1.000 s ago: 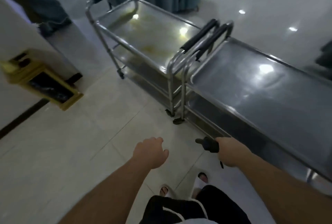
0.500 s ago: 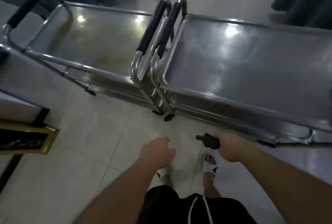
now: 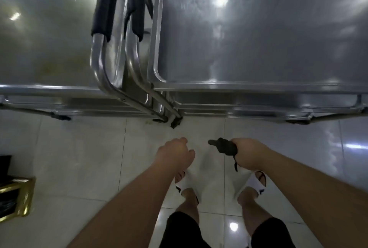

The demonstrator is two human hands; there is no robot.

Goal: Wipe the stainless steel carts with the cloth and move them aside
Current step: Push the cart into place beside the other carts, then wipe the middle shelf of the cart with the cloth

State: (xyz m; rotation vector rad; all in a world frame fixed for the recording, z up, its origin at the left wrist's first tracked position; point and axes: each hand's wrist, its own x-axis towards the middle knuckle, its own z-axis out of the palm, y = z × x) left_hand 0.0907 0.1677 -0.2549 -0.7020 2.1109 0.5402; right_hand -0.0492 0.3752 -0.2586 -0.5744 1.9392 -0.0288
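Left hand: my left hand (image 3: 173, 153) is hanging low over the floor (image 3: 79, 158), fingers curled under loosely and holding nothing.
Right hand: my right hand (image 3: 250, 154) is gripping the cloth (image 3: 226, 146), fingers wrapped round it.
Hands: both are hovering side by side, near each other but not touching, in front of the carts and clear of them.
Cloth: it is dark and bunched, sticking out of my right fist toward my left hand, with a thin end dangling below the fist.
Left cart: the left cart (image 3: 45, 48) is standing ahead of me on the left, its top tray showing yellowish smears and light reflections.
Right cart: the right cart (image 3: 258, 38) is standing ahead on the right, its top tray looking grey and streaked with glare.
Handles: the left handle (image 3: 105, 5) and the right handle (image 3: 136, 9), both with black grips, are sitting just beside each other between the two trays.
Cart legs: the bent steel tubes are running down from the handles to the floor, meeting close together straight ahead of my hands.
Feet: I am standing in white slippers (image 3: 189, 183) on pale tiles, wearing black shorts (image 3: 183, 231).
Left edge: a gold-framed object (image 3: 18, 198) is showing at the lower left; I cannot tell what it is.
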